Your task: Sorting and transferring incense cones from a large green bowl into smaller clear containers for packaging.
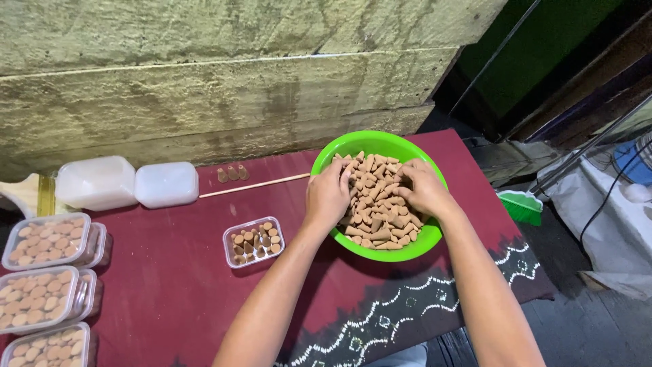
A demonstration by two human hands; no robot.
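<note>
A bright green bowl (pixel 380 144) full of tan incense cones (pixel 377 219) sits on a dark red cloth. Both of my hands reach into it. My left hand (pixel 327 196) rests on the left side of the pile, fingers curled among the cones. My right hand (pixel 422 187) lies on the right side, fingers bent down into the cones. What the fingers grip is hidden. A small clear tray (pixel 254 241), partly filled with upright cones, stands just left of the bowl.
Several filled, lidded clear boxes (pixel 45 239) are stacked at the left edge. Two white lidded tubs (pixel 129 182) stand by the concrete wall, with three loose cones (pixel 231 173) and a thin wooden stick (pixel 252 185) nearby. A green brush (pixel 521 205) lies off the cloth's right edge.
</note>
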